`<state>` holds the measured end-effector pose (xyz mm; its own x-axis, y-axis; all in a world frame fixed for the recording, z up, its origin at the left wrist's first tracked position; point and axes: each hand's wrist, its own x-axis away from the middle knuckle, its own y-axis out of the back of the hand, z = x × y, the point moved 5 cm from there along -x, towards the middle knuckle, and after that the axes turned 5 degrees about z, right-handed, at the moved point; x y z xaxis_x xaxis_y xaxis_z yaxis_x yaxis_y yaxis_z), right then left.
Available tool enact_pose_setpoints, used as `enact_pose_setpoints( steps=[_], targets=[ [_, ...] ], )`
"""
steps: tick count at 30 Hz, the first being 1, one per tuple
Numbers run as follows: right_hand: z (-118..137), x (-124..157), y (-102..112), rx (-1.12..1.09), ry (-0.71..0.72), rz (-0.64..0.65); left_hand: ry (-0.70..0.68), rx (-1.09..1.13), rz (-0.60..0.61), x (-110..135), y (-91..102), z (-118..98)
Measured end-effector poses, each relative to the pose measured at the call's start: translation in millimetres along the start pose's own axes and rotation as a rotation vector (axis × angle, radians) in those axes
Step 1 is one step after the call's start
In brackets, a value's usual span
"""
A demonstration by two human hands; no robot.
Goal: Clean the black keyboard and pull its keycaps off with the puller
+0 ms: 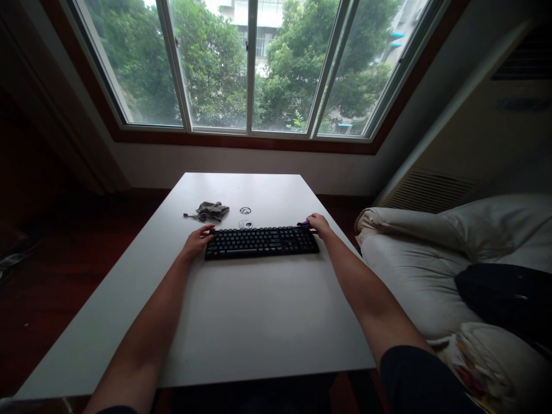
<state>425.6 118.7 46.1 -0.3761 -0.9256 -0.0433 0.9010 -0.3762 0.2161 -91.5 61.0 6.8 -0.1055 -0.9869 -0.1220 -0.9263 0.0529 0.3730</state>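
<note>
A black full-size keyboard [261, 241] lies flat on the white table, its long side facing me. My left hand [198, 240] is at its upper left corner, fingers closed on the end of the case. Over by the upper right corner, my right hand [318, 223] pinches a small dark purple object [304, 224] against or just above the back edge; its kind is too small to make out. Behind the keyboard sits a crumpled grey-green cloth [213, 210], with a thin dark item [192, 217] beside it. Two small round items, one farther back [245, 210] and one nearer [245, 224], are near the keyboard's back edge.
The white table [259, 322] reaches toward a wall below a wide sliding window [250, 69]. On the right stands a cream sofa [414, 259] with a dark item [504, 299] on it. Dark red wood floor [77, 259] shows on the left.
</note>
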Motion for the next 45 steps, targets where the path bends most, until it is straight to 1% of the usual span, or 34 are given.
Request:
enact_pose_setpoints(
  steps=[4, 6, 9, 12, 16, 17, 19, 21, 23, 26, 29, 31, 33, 35, 37, 40, 43, 45],
  targets=[
    [-10.0, -16.4, -6.0, 0.055, -0.141, 0.125, -0.035, -0.016, 0.06, -2.6, -1.1, 7.0],
    [-12.9, -24.6, -11.4, 0.056, -0.17, 0.171, -0.048, -0.026, 0.093, -2.6, -2.4, 6.3],
    [-13.5, -33.7, -27.0, 0.038, -0.168, 0.243, -0.072, -0.053, 0.14, -1.8, -5.3, 2.5],
    [-11.4, -37.2, -46.9, -0.002, -0.119, 0.297, -0.084, -0.1, 0.137, -2.0, -7.0, 1.5],
    [-7.9, -32.2, -72.7, -0.095, -0.006, 0.408, -0.063, -0.159, 0.057, -5.8, -6.5, 8.1],
    [-6.6, -29.6, -76.9, -0.085, 0.032, 0.41, -0.06, -0.171, 0.034, -6.9, -6.2, 10.2],
    [-1.6, -22.7, -82.8, -0.02, 0.134, 0.364, -0.052, -0.202, -0.01, -8.7, -5.3, 13.7],
    [7.7, -10.9, -91.3, 0.053, 0.261, 0.335, -0.042, -0.244, -0.048, -9.6, -4.4, 16.0],
    [19.4, 6.6, -106.7, 0.116, 0.374, 0.378, -0.033, -0.276, -0.077, -9.8, -3.7, 17.1],
    [37.8, 41.0, -140.1, 0.197, 0.494, 0.501, -0.031, -0.295, -0.105, -9.7, -2.9, 17.7],
    [54.5, 79.5, -178.1, 0.225, 0.592, 0.607, -0.039, -0.296, -0.142, -9.4, 0.5, 18.6],
    [64.2, 104.0, -201.3, 0.28, 0.686, 0.612, -0.052, -0.32, -0.191, -8.8, 5.6, 18.8],
    [71.8, 126.3, -222.7, 0.362, 0.775, 0.607, -0.062, -0.375, -0.212, -8.8, 10.3, 18.7],
    [78.4, 145.1, -241.5, 0.453, 0.847, 0.594, -0.064, -0.435, -0.169, -10.4, 12.3, 19.4],
    [85.4, 160.6, -258.1, 0.546, 0.922, 0.583, -0.064, -0.472, -0.096, -12.6, 12.5, 20.7],
    [94.8, 176.3, -279.5, 0.688, 1.014, 0.584, -0.074, -0.485, -0.022, -15.3, 12.6, 22.3],
    [98.1, 181.9, -295.3, 0.825, 1.027, 0.596, -0.072, -0.492, -0.005, -16.3, 13.1, 22.7],
    [95.3, 182.5, -302.2, 0.889, 0.99, 0.65, -0.074, -0.501, -0.012, -15.7, 13.3, 21.6]
  ],
)
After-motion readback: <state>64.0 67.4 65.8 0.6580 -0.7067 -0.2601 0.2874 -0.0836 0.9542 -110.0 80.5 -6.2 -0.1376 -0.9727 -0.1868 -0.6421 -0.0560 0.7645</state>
